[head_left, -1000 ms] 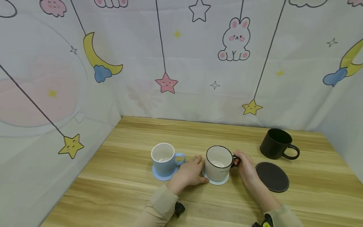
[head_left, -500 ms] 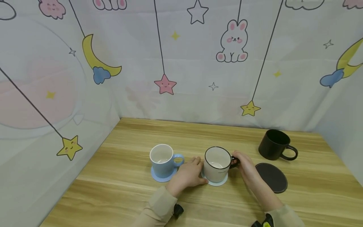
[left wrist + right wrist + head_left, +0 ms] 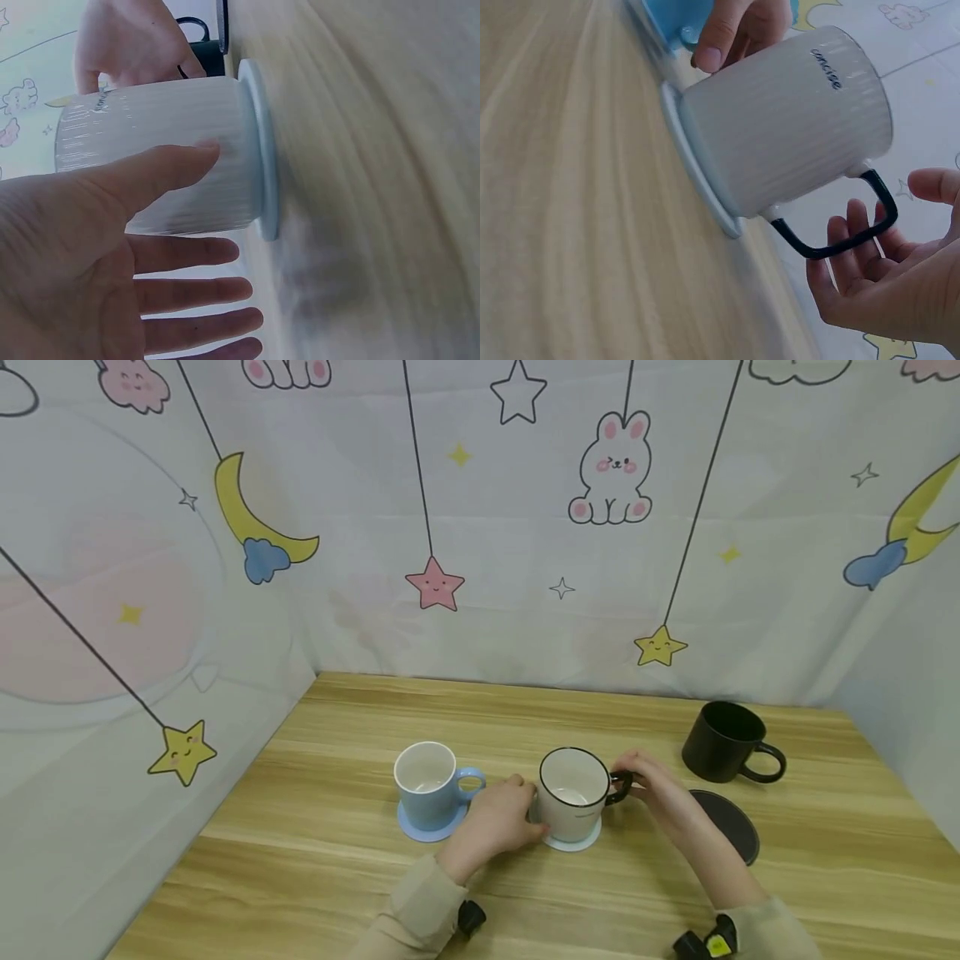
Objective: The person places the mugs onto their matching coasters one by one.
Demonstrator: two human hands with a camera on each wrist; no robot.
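Observation:
A white ribbed mug [image 3: 576, 797] with a dark rim stands upright on a pale round coaster [image 3: 572, 845]. My left hand [image 3: 498, 817] is at the mug's left side. In the left wrist view its thumb [image 3: 176, 166] lies straight across the mug's side, and the other fingers are extended. At the right, my right hand [image 3: 656, 785] is beside the black handle [image 3: 832, 249]. Its thumb stands apart from the handle and its fingers are loosely bent behind it, with no grip; whether they touch it I cannot tell.
Left of my left hand, a light blue mug [image 3: 429, 797] stands on a blue coaster [image 3: 411, 832]. At the back right is a black mug [image 3: 716, 747]. A dark round coaster [image 3: 733, 827] lies in front of it, partly behind my right forearm. A printed curtain [image 3: 510, 635] borders the wooden table.
My right hand has let go of the mug's handle and shifted slightly right, its fingers loosened. My left hand has come closer to the mug's side. The mug stays on its coaster.

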